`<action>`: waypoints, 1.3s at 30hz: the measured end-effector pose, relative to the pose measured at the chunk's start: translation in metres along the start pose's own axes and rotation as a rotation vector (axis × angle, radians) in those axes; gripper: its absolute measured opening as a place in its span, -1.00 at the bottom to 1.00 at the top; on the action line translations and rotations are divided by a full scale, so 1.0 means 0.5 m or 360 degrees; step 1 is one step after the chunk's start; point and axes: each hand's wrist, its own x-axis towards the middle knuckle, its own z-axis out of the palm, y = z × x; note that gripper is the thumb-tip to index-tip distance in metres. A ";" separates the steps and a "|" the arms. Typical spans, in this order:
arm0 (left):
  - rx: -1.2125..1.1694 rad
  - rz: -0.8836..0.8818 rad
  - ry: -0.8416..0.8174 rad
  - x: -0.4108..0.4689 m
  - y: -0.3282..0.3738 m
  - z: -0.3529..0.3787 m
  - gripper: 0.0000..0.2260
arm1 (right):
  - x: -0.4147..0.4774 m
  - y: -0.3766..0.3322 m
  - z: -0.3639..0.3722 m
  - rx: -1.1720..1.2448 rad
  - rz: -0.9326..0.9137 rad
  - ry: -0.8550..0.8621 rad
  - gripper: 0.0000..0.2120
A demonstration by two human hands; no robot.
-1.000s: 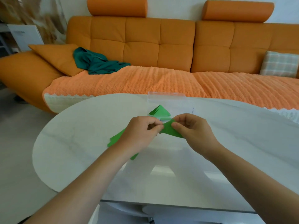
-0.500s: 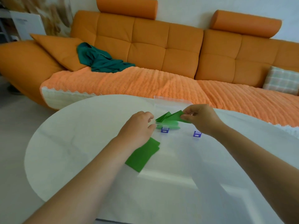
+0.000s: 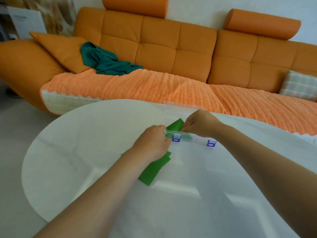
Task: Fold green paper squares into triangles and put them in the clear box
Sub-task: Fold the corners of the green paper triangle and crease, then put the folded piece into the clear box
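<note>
A clear box (image 3: 192,134) with two blue latches stands open on the white table (image 3: 85,152), its lid raised at the back. Green folded triangles (image 3: 175,125) lie inside it. My right hand (image 3: 199,124) reaches into the box with its fingertips pinched on the top green triangle. My left hand (image 3: 152,143) rests at the box's near left corner, fingers curled against the rim, over a stack of flat green paper squares (image 3: 154,170) that my forearm partly hides.
An orange sofa (image 3: 171,57) runs behind the table, with a teal cloth (image 3: 106,60) and a checked cushion (image 3: 298,86) on it. The table's curved edge drops to the floor on the left.
My right hand carried the folded triangle away from my left hand and lowered it into the box. My left hand let go of it and settled by the box's corner. The view shifted closer.
</note>
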 end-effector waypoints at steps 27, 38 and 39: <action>0.0158 0.0178 -0.0050 -0.094 -0.071 -0.063 -0.61 | -0.139 -0.084 0.008 0.0304 -0.0387 0.0260 -0.93; 0.0316 0.0237 -0.0337 -0.170 -0.131 -0.086 -0.26 | -0.227 -0.139 0.128 0.0041 -0.0703 -0.0217 -0.39; 0.0295 0.0250 -0.0310 -0.170 -0.134 -0.085 -0.29 | -0.228 -0.138 0.126 0.0056 -0.0695 -0.0205 -0.38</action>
